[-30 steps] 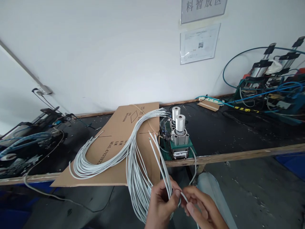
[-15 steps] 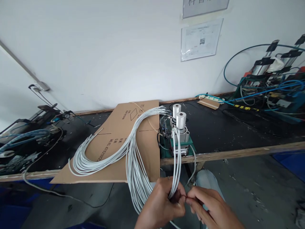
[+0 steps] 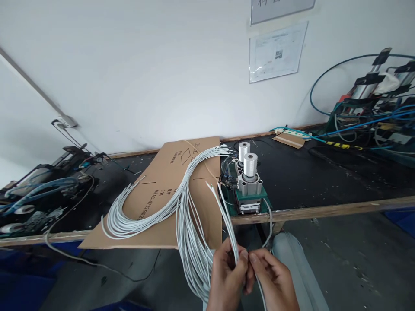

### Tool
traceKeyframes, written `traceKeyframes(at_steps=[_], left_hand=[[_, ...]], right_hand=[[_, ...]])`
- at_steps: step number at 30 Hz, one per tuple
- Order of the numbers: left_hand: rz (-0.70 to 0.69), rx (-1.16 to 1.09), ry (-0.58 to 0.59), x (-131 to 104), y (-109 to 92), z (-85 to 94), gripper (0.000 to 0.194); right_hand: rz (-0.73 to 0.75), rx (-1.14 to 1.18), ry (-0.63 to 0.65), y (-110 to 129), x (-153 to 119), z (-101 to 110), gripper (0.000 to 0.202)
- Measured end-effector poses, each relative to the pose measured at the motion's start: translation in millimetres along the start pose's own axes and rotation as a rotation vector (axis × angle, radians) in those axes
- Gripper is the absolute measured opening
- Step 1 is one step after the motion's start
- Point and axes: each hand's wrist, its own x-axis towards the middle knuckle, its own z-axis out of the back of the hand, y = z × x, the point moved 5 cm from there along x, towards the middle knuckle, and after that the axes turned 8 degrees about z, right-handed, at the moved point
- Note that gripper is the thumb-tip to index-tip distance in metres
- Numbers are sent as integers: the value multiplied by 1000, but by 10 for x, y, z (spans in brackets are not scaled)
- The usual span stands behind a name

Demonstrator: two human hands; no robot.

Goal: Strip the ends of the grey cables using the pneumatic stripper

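My left hand (image 3: 228, 276) is closed around a few white cables (image 3: 226, 211) that stick up over the bench edge, their stripped tips showing small coloured wires. Pressed against its fingertips, my right hand (image 3: 274, 278) pinches the end of another white cable (image 3: 261, 293), which trails down below the hands. Exactly what lies between the fingertips is too small to make out. A large bundle of white cables (image 3: 191, 233) hangs over the bench edge beside my left hand. Behind the hands stands a small pneumatic device (image 3: 251, 185) with two knurled metal knobs.
Flattened cardboard (image 3: 207, 207) lies under the bundle on the black bench (image 3: 324, 185). Machines with blue hoses stand at the left (image 3: 35, 185) and right (image 3: 363, 95). A power strip (image 3: 293, 133) sits near the wall.
The cables in my left hand have tilted left, away from the front of the device, and their tips now show. Both hands remain together at the fingertips.
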Motion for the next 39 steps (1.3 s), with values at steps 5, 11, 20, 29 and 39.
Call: traceKeyframes(at_steps=[5,11,20,29,39], left_hand=[[-24,-84,-62,-25,-62,35,57],[4,-127,-23,-7,-54,23,51],[-26,-37,-112,19,-91,111,54],[-72,-100,-141,124,-86,193,54],[-146,-483,-386,-110,-314,236,49]], right_hand=[[10,87,-24,5,30,-89,48],[37,61,-6,92,12,-107,48],[391,-439,348,233,112,240,26],[1110,-869,432,508,88,383,31],[1021,-550,-2,87,679,499,45]])
